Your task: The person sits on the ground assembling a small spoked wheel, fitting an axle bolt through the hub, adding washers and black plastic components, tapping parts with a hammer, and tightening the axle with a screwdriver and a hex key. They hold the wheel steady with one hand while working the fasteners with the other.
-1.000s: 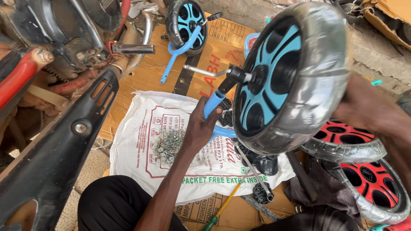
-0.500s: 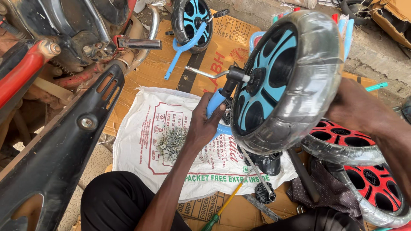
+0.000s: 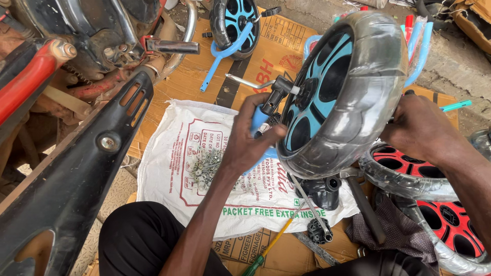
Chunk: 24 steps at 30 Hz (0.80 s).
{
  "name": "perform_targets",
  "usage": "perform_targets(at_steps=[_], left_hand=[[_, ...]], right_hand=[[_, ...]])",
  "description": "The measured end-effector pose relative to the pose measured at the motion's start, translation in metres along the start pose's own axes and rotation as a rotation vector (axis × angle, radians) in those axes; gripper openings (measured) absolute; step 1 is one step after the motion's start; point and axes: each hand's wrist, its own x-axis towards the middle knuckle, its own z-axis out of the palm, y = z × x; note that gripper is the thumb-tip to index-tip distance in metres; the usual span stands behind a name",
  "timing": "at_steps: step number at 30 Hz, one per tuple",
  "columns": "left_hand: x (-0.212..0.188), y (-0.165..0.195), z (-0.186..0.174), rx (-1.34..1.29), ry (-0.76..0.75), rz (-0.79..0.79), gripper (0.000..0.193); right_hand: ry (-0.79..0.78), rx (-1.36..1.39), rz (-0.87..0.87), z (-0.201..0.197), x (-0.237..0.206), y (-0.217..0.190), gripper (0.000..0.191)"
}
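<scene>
Left hand: my left hand (image 3: pixel 250 143) is wrapped shut around the blue-handled socket wrench (image 3: pixel 268 105), fingers (image 3: pixel 266 137) curled tight on the blue grip, its black head set against the hub.
Right hand: my right hand (image 3: pixel 417 128) is clamped on the far side of the wheel; the fingers there are hidden behind the tyre, so I cannot tell how far they wrap.
Wheel: the grey plastic-wrapped tyre with a blue and black spoked rim (image 3: pixel 340 92) is held up on edge between my two hands, above the white printed woven sack (image 3: pixel 174 153) (a heap of small metal screws (image 3: pixel 207 166) lies on it).
Handling: it looks light for its bulk and stiff, but the clear wrap should be slippery. I judge the rim edge or the axle a safer hold than the tread.
Nearby: red and black wheels (image 3: pixel 445 204) to my right, another blue wheel with a blue bracket (image 3: pixel 235 25) further off on the brown cardboard (image 3: pixel 286 46), a green-handled screwdriver (image 3: pixel 268 250) by my knee, a motorcycle's black frame (image 3: pixel 76 179) at left.
</scene>
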Motion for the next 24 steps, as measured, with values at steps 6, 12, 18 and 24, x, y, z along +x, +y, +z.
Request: perform_targets(at_steps=[6,12,18,24], left_hand=[[0.007,-0.007,0.003,0.079,0.105,0.033,0.052],[0.011,-0.006,0.002,0.038,0.106,-0.070,0.048],[0.008,-0.003,0.009,0.186,0.101,0.137,0.039],[0.010,-0.007,0.012,0.135,0.129,-0.005,0.043]], right_hand=[[0.084,-0.086,-0.037,0.001,0.004,0.005,0.031],[0.110,-0.102,-0.080,-0.002,0.001,0.002,0.038],[0.182,-0.051,-0.159,0.002,0.003,0.000,0.032],[0.138,-0.014,-0.149,0.008,0.006,0.002,0.037]])
